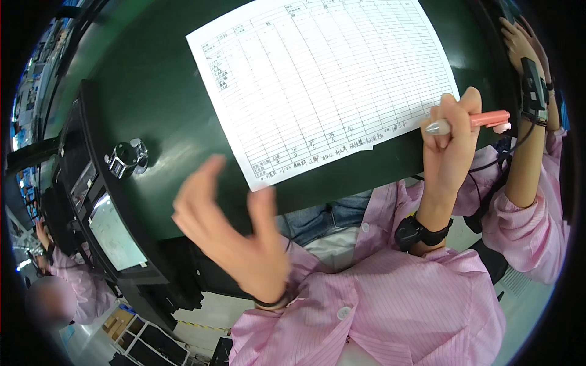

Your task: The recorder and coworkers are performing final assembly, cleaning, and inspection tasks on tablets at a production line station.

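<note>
Green tabletop (155,79) bears paper (329,85), pale floor (210,308) below; left hand (235,235) wide, right hand (450,134) holding pen (491,118).

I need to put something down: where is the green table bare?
Free: green table between the silver watch-like object and the paper. Crowded: paper's lower corners, by the right hand with its pen and the left hand.

The top of the white paper (329,88) is cut off, and most of its writing (329,155) is too tiny to read. The left hand (238,238) is blurry, and so is the head (52,303) of a person (84,283) far left. The right hand (450,131) hides the middle of the pink pen (488,118).
</note>
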A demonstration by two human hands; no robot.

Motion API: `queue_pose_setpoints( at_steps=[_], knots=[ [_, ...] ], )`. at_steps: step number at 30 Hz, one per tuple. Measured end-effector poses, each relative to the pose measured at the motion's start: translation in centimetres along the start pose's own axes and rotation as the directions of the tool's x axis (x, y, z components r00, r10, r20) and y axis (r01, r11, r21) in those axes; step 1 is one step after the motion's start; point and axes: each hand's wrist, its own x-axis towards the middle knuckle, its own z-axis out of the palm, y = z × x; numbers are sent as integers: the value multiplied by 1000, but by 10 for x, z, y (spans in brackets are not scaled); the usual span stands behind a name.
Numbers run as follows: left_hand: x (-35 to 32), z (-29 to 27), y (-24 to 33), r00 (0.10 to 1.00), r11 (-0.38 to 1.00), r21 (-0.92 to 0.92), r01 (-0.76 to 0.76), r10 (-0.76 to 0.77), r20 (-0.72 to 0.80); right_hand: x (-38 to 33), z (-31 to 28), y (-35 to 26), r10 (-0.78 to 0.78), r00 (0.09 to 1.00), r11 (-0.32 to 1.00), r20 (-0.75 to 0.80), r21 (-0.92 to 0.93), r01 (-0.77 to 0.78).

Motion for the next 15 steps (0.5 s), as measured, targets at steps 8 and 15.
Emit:
queue_pose_setpoints(
  at_steps=[8, 15],
  knots=[
    [34, 13, -6, 942, 964, -99, 246, -214, 258, 16, -5, -7, -44, 998, 999, -43, 18, 44],
    [36, 26, 10, 993, 980, 176, -94, 80, 81, 21, -13, 2, -74, 997, 997, 35, 37, 73]
  ],
)
